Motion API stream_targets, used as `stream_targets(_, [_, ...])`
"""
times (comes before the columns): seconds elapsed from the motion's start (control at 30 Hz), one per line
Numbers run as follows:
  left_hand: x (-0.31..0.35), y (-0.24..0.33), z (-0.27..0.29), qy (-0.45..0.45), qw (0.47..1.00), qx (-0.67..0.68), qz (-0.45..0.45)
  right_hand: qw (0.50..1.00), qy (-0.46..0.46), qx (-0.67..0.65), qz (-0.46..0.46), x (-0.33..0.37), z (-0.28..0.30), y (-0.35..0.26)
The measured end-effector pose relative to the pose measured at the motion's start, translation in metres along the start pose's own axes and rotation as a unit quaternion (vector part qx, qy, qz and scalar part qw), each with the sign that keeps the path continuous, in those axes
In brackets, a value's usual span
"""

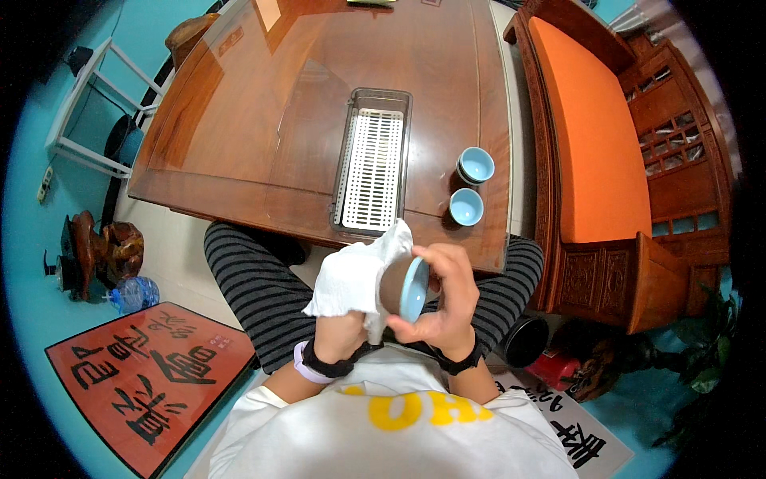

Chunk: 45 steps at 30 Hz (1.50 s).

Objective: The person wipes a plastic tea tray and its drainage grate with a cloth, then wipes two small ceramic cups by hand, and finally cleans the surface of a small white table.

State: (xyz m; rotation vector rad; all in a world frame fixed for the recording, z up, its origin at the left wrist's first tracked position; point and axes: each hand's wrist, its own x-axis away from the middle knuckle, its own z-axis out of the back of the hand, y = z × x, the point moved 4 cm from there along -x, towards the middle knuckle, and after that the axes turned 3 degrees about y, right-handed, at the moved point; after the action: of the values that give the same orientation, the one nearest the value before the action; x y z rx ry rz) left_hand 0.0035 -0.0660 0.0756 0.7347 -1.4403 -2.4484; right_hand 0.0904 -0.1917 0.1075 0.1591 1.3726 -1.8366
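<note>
Close to my body, my right hand [453,299] grips a cup [414,289] by its rim, thumb below and fingers above. The cup is light blue inside and brown outside, tipped on its side with its mouth to the right. A white cloth [345,279] covers most of my left hand [338,337], which holds it against the cup's brown side; those fingers are hidden. On the table's near right part stand two more blue-lined cups, a nearer cup [466,207] and a farther cup [476,166], which seems stacked on another.
A dark see-through box with a white slotted insert [372,168] lies on the glossy wooden table [263,120]. To the right is a carved wooden bench with an orange cushion [590,136]. A red sheet [159,383] and a water bottle [134,294] are at lower left.
</note>
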Motion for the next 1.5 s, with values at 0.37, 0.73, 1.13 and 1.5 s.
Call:
stream_targets(0.37, [-0.011, 0.026, -0.008, 0.093, 0.993, 0.03, 0.059, 0.973, 0.075, -0.163, -0.145, 0.015, -0.01, 0.011])
stream_targets(0.73, [0.01, 0.01, -0.023, -0.067, 0.997, 0.006, 0.044, 0.924, 0.134, -0.299, -0.196, 0.017, -0.004, 0.014])
stream_targets(1.13, [-0.01, 0.029, -0.01, -0.075, 0.995, -0.06, -0.03, 0.921, 0.13, -0.302, -0.208, 0.018, 0.002, 0.015])
stream_targets(1.5, [0.004, 0.023, -0.013, -0.031, 0.999, -0.02, -0.014, 0.944, 0.077, -0.275, -0.167, 0.01, 0.003, 0.016])
